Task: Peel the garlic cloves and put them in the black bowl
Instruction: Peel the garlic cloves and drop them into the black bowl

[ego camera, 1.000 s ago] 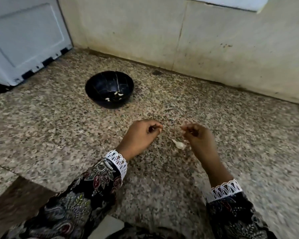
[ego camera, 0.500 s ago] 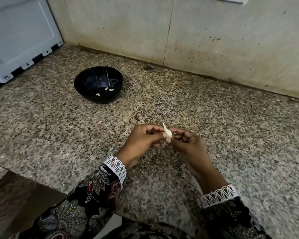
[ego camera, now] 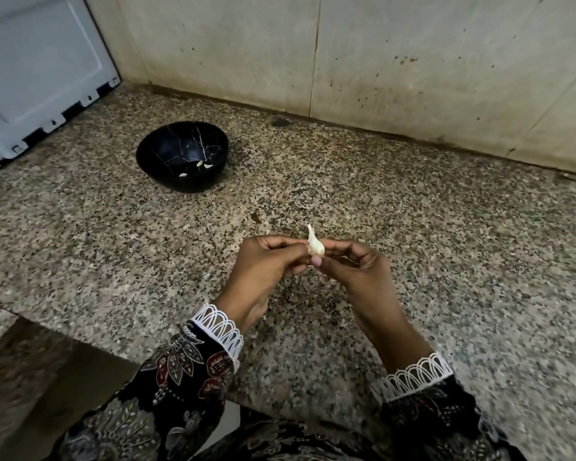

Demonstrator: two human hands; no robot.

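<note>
A white garlic clove with a pointed tip is held above the counter between both hands. My left hand pinches it from the left and my right hand pinches it from the right. The black bowl with thin pale veins stands on the counter to the far left of my hands. Three small peeled cloves lie inside the bowl near its front wall.
The speckled granite counter runs back to a stained tiled wall. A white appliance stands at the far left corner. The counter's front edge drops off at lower left.
A second ago the clove lay on the counter between my separated hands. My hands have since come together and lifted it, both pinching it now. The camera has shifted slightly.
</note>
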